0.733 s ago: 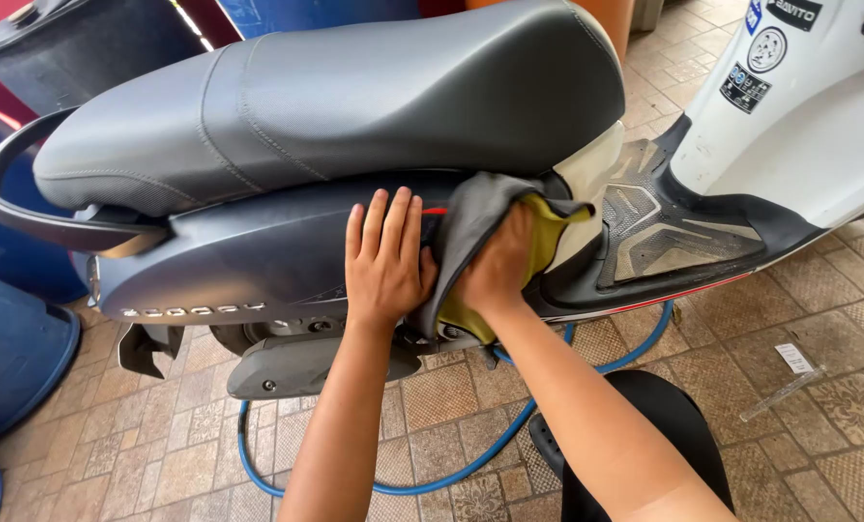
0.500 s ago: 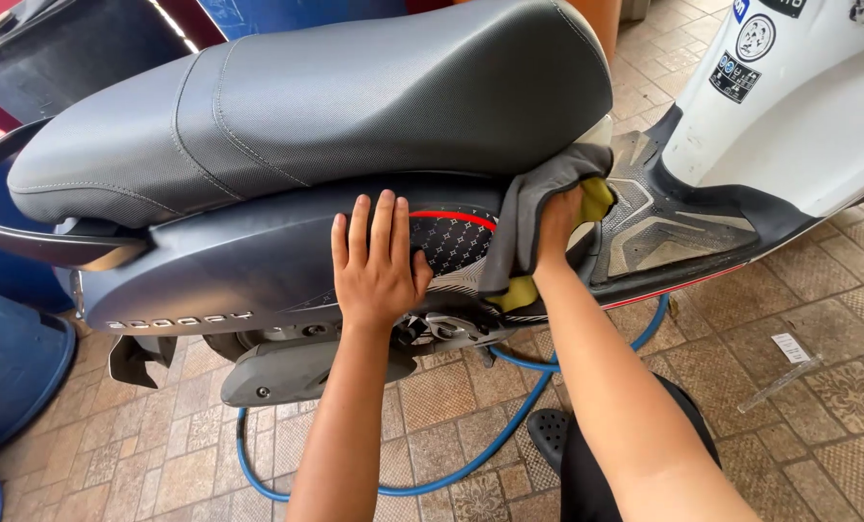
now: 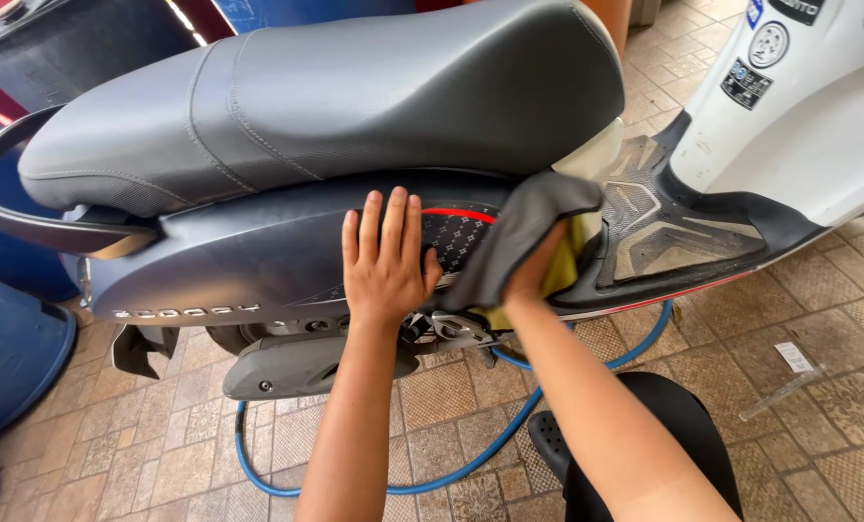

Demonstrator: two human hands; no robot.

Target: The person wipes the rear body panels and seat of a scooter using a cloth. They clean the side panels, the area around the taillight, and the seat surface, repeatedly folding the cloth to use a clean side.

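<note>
Head view looks down on a scooter standing on a tiled floor (image 3: 843, 425), with both of the person's bare arms reaching forward to its side. The left hand (image 3: 385, 259) lies flat and released, fingers spread and pointing up, palm pressed against the dark grey side panel (image 3: 248, 256) just below the seat (image 3: 335, 97). Nothing is held in it.

Just to the right of that hand, the right hand (image 3: 533, 275) is mostly hidden under a grey cloth (image 3: 514, 237) with a yellow underside. The cloth drapes over the fingers and is pressed against the front end of the panel, where a red stripe and a patterned patch (image 3: 456, 232) show between the two hands. The hand appears to grip the cloth, though the fingers themselves cannot be seen.

Farther right of the right hand lies the scooter's ribbed footboard (image 3: 673, 227), dusty in its grooves, and beyond it rises the white front body (image 3: 799, 126). Above both hands the grey seat spans most of the frame, and to the far left of the left hand a black grab rail (image 3: 6, 208) curves around its rear. Below the hands a blue hose (image 3: 509, 435) loops across the floor under the scooter, passing the grey engine cover (image 3: 306, 365). A blue barrel (image 3: 11, 338) sits at the far left.
</note>
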